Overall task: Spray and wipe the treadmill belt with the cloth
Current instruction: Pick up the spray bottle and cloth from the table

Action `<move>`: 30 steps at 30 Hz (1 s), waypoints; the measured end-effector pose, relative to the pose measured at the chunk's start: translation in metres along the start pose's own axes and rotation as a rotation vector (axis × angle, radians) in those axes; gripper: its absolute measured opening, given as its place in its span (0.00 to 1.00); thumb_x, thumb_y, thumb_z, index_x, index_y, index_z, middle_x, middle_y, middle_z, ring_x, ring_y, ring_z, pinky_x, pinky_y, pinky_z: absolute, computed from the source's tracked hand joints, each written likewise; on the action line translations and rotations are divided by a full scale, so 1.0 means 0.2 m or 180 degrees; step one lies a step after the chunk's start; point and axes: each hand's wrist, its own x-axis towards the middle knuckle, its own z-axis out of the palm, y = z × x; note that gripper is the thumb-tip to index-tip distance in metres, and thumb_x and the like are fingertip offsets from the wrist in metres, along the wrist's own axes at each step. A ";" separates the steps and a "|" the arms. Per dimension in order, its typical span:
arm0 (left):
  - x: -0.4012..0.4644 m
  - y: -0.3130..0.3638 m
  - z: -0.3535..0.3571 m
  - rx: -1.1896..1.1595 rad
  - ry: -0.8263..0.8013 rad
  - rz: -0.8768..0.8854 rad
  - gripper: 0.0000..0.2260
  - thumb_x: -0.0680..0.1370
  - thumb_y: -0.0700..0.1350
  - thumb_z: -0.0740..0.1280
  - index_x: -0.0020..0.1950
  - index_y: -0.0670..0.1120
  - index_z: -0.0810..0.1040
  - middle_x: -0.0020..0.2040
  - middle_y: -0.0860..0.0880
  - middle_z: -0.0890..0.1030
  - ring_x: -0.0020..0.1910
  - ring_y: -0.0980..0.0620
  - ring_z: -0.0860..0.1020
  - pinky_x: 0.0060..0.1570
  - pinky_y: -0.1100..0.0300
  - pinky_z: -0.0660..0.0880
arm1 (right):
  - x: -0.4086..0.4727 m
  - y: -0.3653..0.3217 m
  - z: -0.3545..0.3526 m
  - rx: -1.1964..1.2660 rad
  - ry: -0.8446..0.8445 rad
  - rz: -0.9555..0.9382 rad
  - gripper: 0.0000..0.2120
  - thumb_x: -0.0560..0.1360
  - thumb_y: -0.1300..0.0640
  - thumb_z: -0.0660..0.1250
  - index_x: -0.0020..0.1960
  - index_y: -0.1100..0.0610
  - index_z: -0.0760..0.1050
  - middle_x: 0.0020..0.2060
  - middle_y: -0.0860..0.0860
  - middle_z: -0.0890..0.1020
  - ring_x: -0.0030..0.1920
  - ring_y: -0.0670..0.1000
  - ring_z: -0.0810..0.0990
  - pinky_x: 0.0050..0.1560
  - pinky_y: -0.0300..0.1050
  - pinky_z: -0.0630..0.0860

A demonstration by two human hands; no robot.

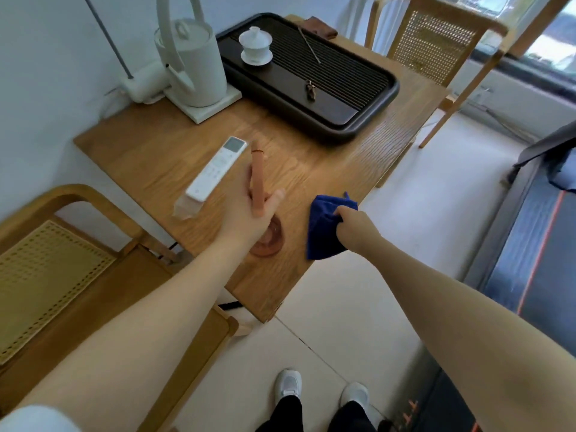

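Note:
My left hand (246,210) is over the wooden table (149,157) and holds a slim orange-brown spray bottle (258,176) upright, its top sticking out above my fingers. A round brown shape (268,244) lies on the table just under that hand. My right hand (355,222) grips a bunched blue cloth (322,232) at the table's near right edge. The treadmill (486,241) runs along the right side, its dark belt (511,254) marked by an orange stripe. Both hands are well left of it.
On the table lie a white remote (215,169), a white kettle on its base (193,63) and a black tea tray (311,82) with a lidded white cup (255,45). Cane chairs stand at the near left (46,275) and far right (436,42). My shoes (321,391) are on the pale floor.

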 end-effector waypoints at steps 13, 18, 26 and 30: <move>-0.19 0.29 0.43 0.0301 -0.1880 0.0827 0.06 0.79 0.50 0.64 0.53 0.50 0.75 0.41 0.41 0.77 0.34 0.50 0.73 0.42 0.52 0.77 | -0.61 0.41 -0.43 0.1496 -0.0055 0.0450 0.08 0.70 0.69 0.55 0.46 0.62 0.68 0.40 0.56 0.73 0.40 0.54 0.71 0.41 0.45 0.68; -0.43 0.47 0.74 0.0254 -0.2432 0.1494 0.05 0.80 0.45 0.63 0.55 0.46 0.75 0.36 0.58 0.75 0.34 0.64 0.75 0.38 0.73 0.70 | -0.90 0.69 -0.39 0.0640 0.1143 0.0299 0.11 0.70 0.70 0.58 0.50 0.63 0.74 0.45 0.53 0.73 0.46 0.54 0.74 0.47 0.47 0.74; -0.99 0.65 1.14 -0.0188 -0.3304 0.1385 0.12 0.81 0.42 0.61 0.65 0.49 0.72 0.34 0.58 0.73 0.28 0.64 0.72 0.33 0.73 0.68 | -1.58 1.20 -0.30 0.0337 0.1325 0.1141 0.09 0.76 0.56 0.63 0.41 0.62 0.72 0.38 0.58 0.76 0.40 0.54 0.74 0.34 0.43 0.66; -1.32 0.61 1.27 0.0169 -0.3615 0.1633 0.13 0.82 0.44 0.60 0.66 0.46 0.72 0.39 0.58 0.75 0.31 0.66 0.72 0.38 0.73 0.67 | -1.97 1.41 -0.14 0.1190 0.1656 0.1043 0.11 0.75 0.56 0.65 0.48 0.65 0.75 0.44 0.58 0.77 0.43 0.55 0.75 0.40 0.45 0.68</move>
